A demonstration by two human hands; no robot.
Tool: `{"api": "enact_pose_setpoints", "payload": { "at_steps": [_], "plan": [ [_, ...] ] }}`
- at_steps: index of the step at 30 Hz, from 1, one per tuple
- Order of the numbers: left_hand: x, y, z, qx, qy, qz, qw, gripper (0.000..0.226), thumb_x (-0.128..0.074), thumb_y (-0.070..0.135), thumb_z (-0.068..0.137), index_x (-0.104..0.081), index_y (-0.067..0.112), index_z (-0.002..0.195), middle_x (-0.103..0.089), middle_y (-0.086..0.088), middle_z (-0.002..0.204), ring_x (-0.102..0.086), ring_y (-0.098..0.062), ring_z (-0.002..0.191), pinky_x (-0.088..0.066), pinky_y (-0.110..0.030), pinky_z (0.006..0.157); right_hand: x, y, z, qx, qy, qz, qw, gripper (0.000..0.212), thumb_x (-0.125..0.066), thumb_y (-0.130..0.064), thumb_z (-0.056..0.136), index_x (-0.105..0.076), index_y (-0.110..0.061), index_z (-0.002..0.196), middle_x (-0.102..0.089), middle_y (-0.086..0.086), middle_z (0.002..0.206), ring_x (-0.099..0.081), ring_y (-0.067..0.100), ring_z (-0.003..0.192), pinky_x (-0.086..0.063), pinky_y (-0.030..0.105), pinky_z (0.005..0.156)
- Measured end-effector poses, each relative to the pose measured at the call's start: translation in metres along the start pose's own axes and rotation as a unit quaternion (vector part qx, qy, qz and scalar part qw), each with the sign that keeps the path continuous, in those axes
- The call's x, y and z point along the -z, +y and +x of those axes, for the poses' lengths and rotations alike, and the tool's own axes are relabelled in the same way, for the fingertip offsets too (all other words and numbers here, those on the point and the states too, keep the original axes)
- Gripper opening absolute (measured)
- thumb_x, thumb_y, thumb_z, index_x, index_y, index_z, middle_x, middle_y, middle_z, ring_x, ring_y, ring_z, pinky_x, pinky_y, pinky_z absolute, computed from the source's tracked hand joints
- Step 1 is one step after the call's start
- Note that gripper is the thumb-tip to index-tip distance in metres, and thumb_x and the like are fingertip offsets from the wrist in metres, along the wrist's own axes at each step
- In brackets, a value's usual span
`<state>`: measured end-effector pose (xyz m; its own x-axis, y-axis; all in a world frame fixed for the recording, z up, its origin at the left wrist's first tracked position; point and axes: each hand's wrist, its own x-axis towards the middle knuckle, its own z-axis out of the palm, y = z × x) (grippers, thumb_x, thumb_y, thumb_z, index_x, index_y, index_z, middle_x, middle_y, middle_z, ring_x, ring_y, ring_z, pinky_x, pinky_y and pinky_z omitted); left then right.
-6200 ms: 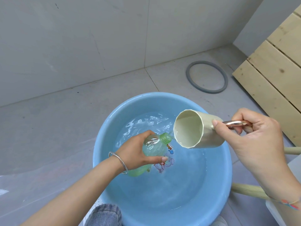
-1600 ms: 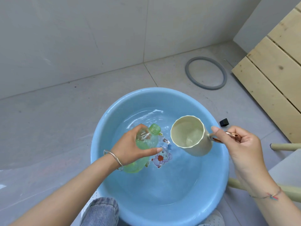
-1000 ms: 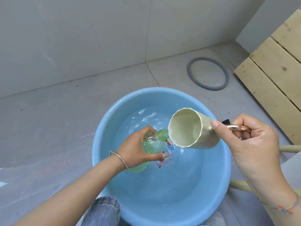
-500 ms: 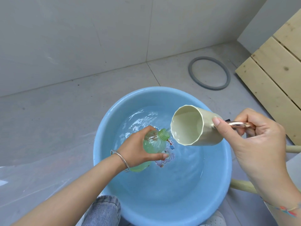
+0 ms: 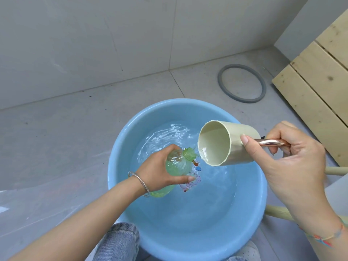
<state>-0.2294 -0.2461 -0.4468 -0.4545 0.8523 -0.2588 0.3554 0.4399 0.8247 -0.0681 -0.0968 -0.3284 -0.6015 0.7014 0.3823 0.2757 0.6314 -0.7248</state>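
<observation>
Head view is showing your knee (image 5: 120, 240) at six o'clock, sitting just beside the near rim of the basin (image 5: 197, 238). Your left hand (image 5: 160, 168) is wrapping fingers and thumb round the bottle (image 5: 178, 164), holding it tilted over the water at the basin's nine o'clock side, with its mouth pointing toward two o'clock. Your right hand (image 5: 290, 161) is gripping the cup (image 5: 239, 146) by its handle (image 5: 271, 143), thumb pressing on the cup's side. It is tipping the cup so that the lip is hanging just beside the bottle mouth, and water seems to be running across.

The mouth is narrow and the cup lip is wide, so tipping faster is likely to send most of the water past the neck. The bottle is looking wet, so it may be slipping in your grip as it fills and gets heavier. A sticker (image 5: 190, 182) is lying under the water below the bottle.

Spills are falling back into the basin while both stay over it. Wooden legs (image 5: 278, 213) are crowding your right elbow at four o'clock. Bare floor is lying open from nine to twelve o'clock. A ring (image 5: 244, 101) is lying at one o'clock, well apart, with planks (image 5: 310, 95) beyond it at two o'clock.
</observation>
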Motion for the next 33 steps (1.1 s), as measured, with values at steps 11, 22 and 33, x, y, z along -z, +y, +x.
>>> {"api": "enact_pose_setpoints", "payload": {
  "at_steps": [11,22,33],
  "plan": [
    [0.0,0.0,-0.001,0.006,0.0,0.004,1.0,0.065,-0.081,0.057,0.06,-0.05,0.032,0.111,-0.062,0.016,0.108,-0.057,-0.005,0.103,-0.043,-0.024,0.092,-0.003,-0.003,0.003,0.056,-0.006,-0.039,0.998,0.043,-0.073,-0.023,0.076,-0.034,-0.019,0.057,-0.037,-0.005,0.064,-0.036,0.009,0.063,-0.027,0.014,0.059],
    [0.001,0.001,-0.001,0.011,0.0,-0.005,1.0,0.064,-0.081,0.056,0.06,-0.051,0.03,0.111,-0.062,0.014,0.108,-0.057,-0.005,0.102,-0.043,-0.024,0.091,-0.007,-0.009,0.004,0.086,-0.014,-0.068,0.994,0.04,-0.074,-0.02,0.076,-0.043,-0.006,0.056,-0.039,-0.001,0.059,-0.038,0.019,0.064,-0.028,0.018,0.059],
    [0.0,0.001,-0.001,0.014,-0.008,-0.01,1.0,0.066,-0.082,0.054,0.061,-0.052,0.029,0.114,-0.062,0.015,0.109,-0.056,-0.002,0.102,-0.042,-0.021,0.091,-0.01,-0.012,0.004,0.128,-0.019,-0.084,0.988,0.038,-0.074,-0.02,0.076,-0.045,-0.006,0.056,-0.038,-0.001,0.058,-0.035,0.015,0.066,-0.028,0.024,0.064]
  ]
}}
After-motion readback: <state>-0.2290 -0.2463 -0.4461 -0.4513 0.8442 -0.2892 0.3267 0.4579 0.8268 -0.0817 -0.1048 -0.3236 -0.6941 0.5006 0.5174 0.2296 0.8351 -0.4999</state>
